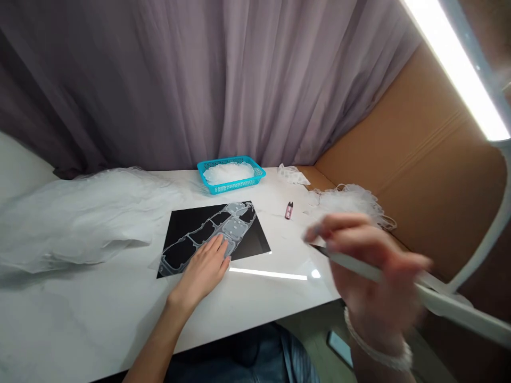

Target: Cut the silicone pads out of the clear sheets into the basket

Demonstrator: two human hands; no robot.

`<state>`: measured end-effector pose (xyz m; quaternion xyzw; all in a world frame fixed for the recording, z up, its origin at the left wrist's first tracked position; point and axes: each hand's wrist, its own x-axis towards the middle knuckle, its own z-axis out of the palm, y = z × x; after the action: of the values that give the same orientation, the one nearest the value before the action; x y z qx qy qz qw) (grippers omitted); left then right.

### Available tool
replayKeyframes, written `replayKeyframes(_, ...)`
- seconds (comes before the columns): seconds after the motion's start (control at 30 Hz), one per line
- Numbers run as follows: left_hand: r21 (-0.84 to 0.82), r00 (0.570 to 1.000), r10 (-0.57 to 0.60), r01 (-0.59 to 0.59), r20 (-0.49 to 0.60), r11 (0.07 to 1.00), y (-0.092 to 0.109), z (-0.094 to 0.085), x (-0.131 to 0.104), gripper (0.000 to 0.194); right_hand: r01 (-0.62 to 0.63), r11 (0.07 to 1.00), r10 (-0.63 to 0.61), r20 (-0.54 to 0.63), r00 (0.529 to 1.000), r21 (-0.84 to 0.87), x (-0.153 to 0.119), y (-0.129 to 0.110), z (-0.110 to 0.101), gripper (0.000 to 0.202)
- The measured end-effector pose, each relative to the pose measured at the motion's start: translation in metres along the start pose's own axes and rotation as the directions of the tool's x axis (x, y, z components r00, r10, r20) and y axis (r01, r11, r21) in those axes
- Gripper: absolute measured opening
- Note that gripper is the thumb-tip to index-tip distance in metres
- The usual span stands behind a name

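My left hand [210, 259] lies flat with fingers stretched out, pressing on a sheer lace piece [235, 227] with pale grey panels. Beneath the lace is a black board [255, 242] on the table. Raised at the right, blurred by motion, my right hand [371, 271] has its fingers closed around a slim white pen-like tool [355, 266] with a thin dark tip. That tip points left, above the table and apart from the lace. Its exact kind cannot be made out. Small pink thread snips [288, 210] lie on the table beyond the board.
A blue basket [233, 186] of white lace stands at the back. Sheer white fabric [91, 213] is heaped at left, lace scraps [351, 202] at right. A lit lamp [459, 64] hangs upper right, near a cardboard wall [399, 138]. The white table [247, 303] ends near my lap.
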<state>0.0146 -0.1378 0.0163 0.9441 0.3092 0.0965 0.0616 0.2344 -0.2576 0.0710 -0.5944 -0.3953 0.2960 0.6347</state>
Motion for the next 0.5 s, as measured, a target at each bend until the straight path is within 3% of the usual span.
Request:
replayKeyframes(0.13,0.009,1.000,-0.009,0.008,0.021,1.000,-0.007,0.014,0.008,0.049,-0.037,0.999,0.037,0.012,0.999,-0.018,0.018,0.011,0.010,0.055)
replayKeyframes(0.5,0.014,0.997,0.067,-0.067,0.047,0.998,-0.015,0.027,0.008,0.049,-0.070,0.996,0.070,0.004,0.998,-0.052,0.057,0.046,0.022,0.041)
